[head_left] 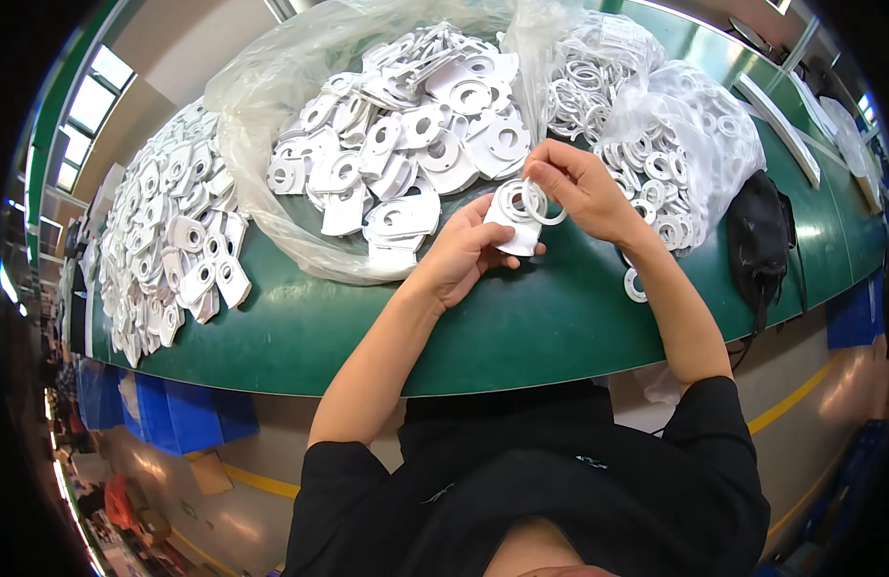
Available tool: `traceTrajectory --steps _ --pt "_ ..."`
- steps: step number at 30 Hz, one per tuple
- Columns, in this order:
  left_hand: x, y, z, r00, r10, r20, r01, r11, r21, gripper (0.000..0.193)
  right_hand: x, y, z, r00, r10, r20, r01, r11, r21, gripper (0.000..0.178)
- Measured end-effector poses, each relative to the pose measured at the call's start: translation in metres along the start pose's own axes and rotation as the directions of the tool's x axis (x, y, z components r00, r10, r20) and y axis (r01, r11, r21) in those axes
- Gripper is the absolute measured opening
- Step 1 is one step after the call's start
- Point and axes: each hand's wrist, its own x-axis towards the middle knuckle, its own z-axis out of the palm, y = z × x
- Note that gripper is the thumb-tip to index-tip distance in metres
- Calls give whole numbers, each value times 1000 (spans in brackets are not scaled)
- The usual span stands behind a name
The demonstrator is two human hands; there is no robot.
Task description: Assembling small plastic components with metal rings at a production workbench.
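My left hand (461, 252) is closed on a white plastic plate (517, 239) with a round hole, held above the near part of the green table. A white ring (550, 217) is pinched in my right hand (581, 188), tilted against the upper right of the plate's round opening. Whether the ring sits in the opening or only overlaps it, I cannot tell. Behind my hands, a big heap of similar white plates (343, 173) fills an opened clear plastic bag (242, 173). White rings (659, 165) lie in a loose pile beyond my right forearm.
A second heap of white parts (161, 221) covers the left side of the green table (367, 337). Clear bags of rings (584, 82) stand at the back right. A black bag (758, 240) lies by the right edge. Blue bins (189, 413) stand below the left edge.
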Motion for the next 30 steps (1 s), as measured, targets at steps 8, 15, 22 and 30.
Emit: traceTrajectory --steps 8,15,22,30 --pt "0 -2 0 992 -22 122 12 997 83 48 -1 7 6 958 -286 6 261 867 -425 11" --pt "-4 -1 7 994 -55 94 46 994 97 44 -2 5 4 955 -273 118 295 818 -493 9" --pt "1 -11 0 996 -30 88 21 995 100 37 -4 3 11 953 -295 76 290 801 -524 9" --pt "2 -12 1 998 -6 57 2 998 69 42 -8 5 26 949 -275 -154 112 750 -652 10"
